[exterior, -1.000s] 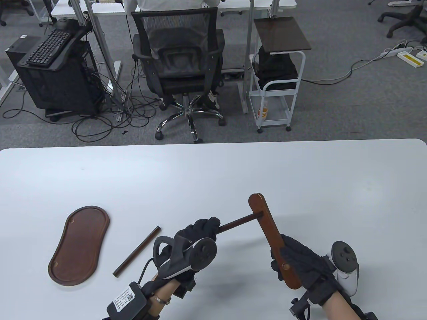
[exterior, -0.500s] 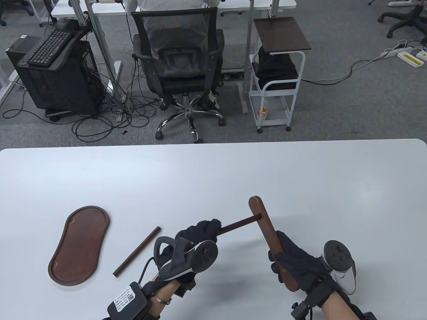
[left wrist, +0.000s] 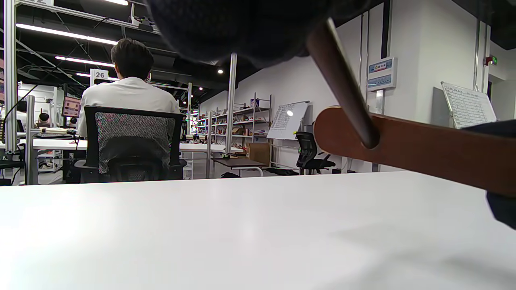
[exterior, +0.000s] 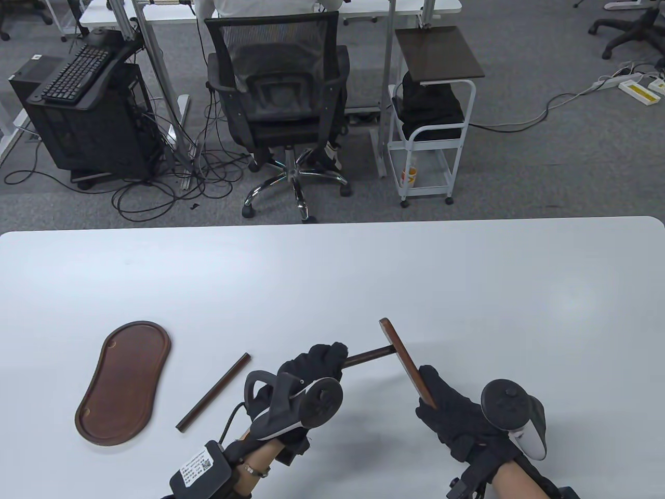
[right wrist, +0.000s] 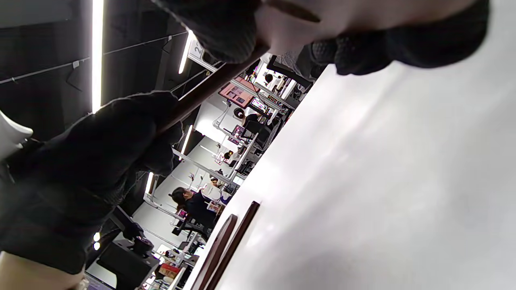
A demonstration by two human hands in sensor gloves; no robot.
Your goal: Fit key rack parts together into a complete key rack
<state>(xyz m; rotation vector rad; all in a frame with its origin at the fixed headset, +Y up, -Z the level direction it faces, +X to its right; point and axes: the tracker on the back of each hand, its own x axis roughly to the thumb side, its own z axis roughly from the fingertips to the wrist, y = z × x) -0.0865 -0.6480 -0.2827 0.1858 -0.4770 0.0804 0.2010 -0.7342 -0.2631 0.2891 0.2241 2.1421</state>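
Reading "26" [left wrist: 99, 75]; hand [exterior: 319, 364] label [exterior: 195, 463] blurred.

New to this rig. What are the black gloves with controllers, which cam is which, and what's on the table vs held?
No robot: a person's hands in sensor gloves, a tracker strapped on each. One camera looks down at the white table; the other two sit on the wrists.

The left hand grips a dark rod. Its end meets a flat wooden bar, held by the right hand.

On the table lie an oval wooden tray and a second rod.
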